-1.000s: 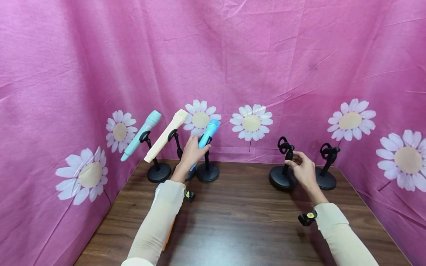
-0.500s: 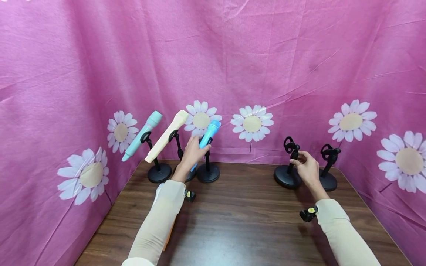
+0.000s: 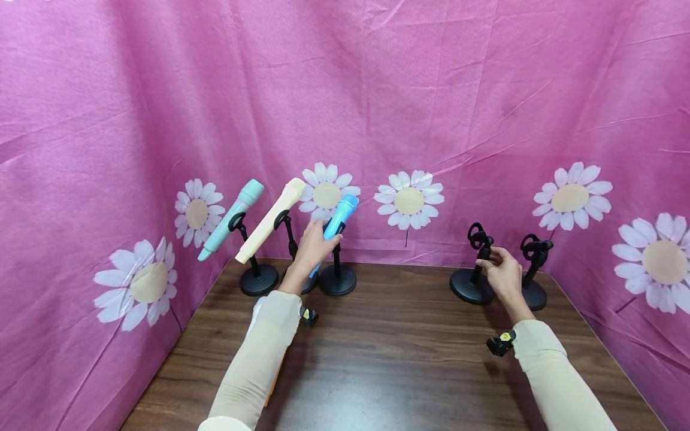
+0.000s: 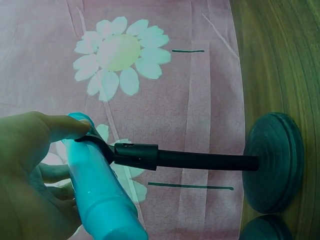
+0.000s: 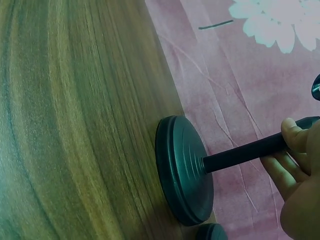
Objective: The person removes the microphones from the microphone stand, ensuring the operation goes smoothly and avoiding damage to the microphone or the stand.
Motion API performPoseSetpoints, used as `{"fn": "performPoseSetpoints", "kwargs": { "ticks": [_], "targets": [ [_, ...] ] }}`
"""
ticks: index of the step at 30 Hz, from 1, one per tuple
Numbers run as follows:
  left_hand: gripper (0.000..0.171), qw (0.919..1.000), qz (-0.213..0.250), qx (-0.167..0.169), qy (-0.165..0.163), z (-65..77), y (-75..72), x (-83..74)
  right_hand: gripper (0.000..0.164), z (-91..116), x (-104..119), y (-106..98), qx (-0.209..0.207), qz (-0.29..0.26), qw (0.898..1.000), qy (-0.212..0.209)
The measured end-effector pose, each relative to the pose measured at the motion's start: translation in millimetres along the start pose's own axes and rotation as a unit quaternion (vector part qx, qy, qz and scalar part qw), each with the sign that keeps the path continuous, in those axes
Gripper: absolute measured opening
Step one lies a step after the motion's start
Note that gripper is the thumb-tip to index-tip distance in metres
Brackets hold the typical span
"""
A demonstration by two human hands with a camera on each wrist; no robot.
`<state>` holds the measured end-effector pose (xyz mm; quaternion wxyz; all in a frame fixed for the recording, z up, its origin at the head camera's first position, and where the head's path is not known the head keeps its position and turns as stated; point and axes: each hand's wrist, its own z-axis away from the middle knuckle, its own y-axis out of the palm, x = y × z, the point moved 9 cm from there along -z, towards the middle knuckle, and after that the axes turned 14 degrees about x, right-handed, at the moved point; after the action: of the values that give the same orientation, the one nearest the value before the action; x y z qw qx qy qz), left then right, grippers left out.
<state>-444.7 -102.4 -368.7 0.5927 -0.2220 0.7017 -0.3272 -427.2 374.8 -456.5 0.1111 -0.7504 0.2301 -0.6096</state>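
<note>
My left hand [image 3: 314, 244] grips a blue microphone [image 3: 345, 208], which sits tilted in the clip of a black stand [image 3: 337, 279]. In the left wrist view the thumb lies by the clip [image 4: 102, 147] and the other fingers curl behind the microphone [image 4: 97, 185]. My right hand [image 3: 505, 274] pinches the upper pole of a second black microphone stand [image 3: 471, 287], whose ring clip holds nothing. Its round base [image 5: 185, 170] is near the table's back edge in the right wrist view. Close to the right of that hand stands another bare microphone stand [image 3: 533, 294].
To the left, a mint microphone [image 3: 229, 221] and a cream microphone [image 3: 269, 221] rest in stands. An orange object [image 3: 274, 380] shows partly from under my left sleeve. The wooden table [image 3: 399, 347] meets a pink flowered cloth [image 3: 409, 120] at the back and sides.
My right hand has moved the bare stand rightward along the table's back, closer to the rightmost stand. My left hand stays on the blue microphone.
</note>
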Motion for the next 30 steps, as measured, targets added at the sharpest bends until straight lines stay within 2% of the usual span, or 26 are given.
{"fn": "performPoseSetpoints", "kwargs": {
  "ticks": [10, 18, 26, 30],
  "targets": [
    [0.071, 0.9999, -0.007, -0.008, -0.007, -1.3, 0.0, -2.5, 0.050, -1.6, -1.7, 0.5, 0.011, 0.048, 0.999, 0.020],
    [0.070, 0.9996, -0.018, -0.015, -0.019, -3.2, 2.5, -3.3, 0.048, 2.0, 1.1, 0.6, 0.011, 0.052, 0.998, 0.024],
    [0.065, 0.9993, -0.015, -0.026, -0.023, -5.4, 1.8, -1.9, 0.044, 4.8, 6.5, -3.2, -0.024, 0.112, 0.993, 0.015],
    [0.064, 0.9991, -0.012, -0.032, -0.025, -4.8, 2.7, -1.2, 0.042, 10.3, 8.7, -3.9, -0.048, 0.105, 0.993, 0.020]
  ]
}}
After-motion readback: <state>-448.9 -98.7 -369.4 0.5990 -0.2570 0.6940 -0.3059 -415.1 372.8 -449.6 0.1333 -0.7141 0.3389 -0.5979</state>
